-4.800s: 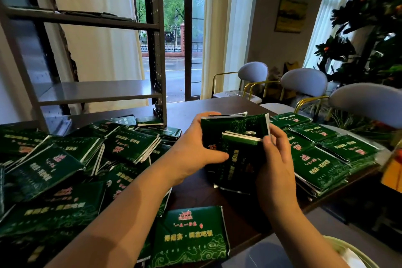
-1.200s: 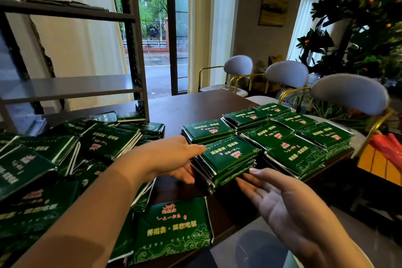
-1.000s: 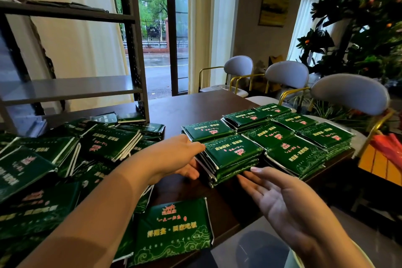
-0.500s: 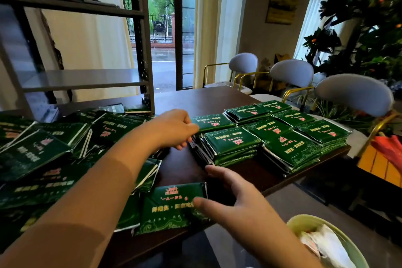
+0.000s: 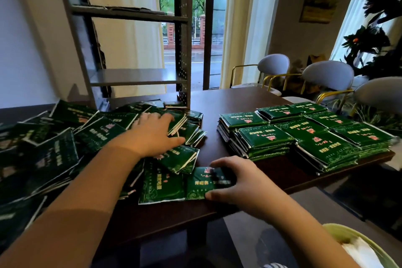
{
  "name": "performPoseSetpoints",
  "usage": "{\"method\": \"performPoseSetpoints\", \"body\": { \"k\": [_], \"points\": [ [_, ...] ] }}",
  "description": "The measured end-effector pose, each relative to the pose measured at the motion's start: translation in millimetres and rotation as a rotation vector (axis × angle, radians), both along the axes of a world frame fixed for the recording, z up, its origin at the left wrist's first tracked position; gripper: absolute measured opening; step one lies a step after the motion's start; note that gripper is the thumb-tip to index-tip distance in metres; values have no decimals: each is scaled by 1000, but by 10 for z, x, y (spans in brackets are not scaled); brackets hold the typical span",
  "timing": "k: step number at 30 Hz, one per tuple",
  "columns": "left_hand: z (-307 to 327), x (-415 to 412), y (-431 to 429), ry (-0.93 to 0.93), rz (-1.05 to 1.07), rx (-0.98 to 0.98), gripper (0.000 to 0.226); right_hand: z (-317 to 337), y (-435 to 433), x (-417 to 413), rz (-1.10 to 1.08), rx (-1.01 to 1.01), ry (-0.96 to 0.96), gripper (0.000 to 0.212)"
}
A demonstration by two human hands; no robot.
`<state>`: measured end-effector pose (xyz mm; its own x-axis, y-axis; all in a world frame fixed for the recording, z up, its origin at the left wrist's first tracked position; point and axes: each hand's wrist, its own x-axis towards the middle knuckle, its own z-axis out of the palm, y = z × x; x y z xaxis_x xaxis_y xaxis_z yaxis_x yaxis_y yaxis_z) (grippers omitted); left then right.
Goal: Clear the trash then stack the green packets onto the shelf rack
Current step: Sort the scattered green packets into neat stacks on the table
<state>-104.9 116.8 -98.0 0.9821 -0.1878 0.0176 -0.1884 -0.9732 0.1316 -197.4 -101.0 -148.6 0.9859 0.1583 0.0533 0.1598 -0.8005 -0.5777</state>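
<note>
Right now the left hand (image 5: 152, 135) is lying flat on the messy pile of green packets (image 5: 65, 148) that is covering the left side of the tabletop (image 5: 228, 102). Its fingers are stretching out straight and a little apart, and they are holding nothing. The right hand (image 5: 237, 183) is reaching to a single packet (image 5: 198, 185) lying near the front edge of the tabletop. Its fingers are curling over the top of that packet and its thumb is pressing at the near edge, so it is pinching it. Along the right edge, neat stacks of packets (image 5: 304, 137) are sitting side by side. The shelf rack (image 5: 134, 76) is standing at the back left of the tabletop. Down past the front edge, a green bin (image 5: 339, 230) is holding white trash (image 5: 361, 252).
</note>
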Motion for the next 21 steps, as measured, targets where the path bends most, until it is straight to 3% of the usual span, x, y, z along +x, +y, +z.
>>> {"method": "performPoseSetpoints", "body": {
  "k": [5,8,12,16,21],
  "points": [
    [-103,-361,60,136,-134,46,99,-170,163,251,-141,-12,-122,75],
    [-229,-509,38,157,-137,101,96,-244,312,330,-169,15,-168,72],
    [-403,-621,-5,14,-60,-9,84,-219,446,426,-161,127,-184,59],
    [-532,-629,-76,-194,23,-73,74,-223,468,448,-106,190,-196,63],
    [-599,-561,-168,-397,-23,-22,58,-249,400,412,-52,341,-255,54]
  ]
}}
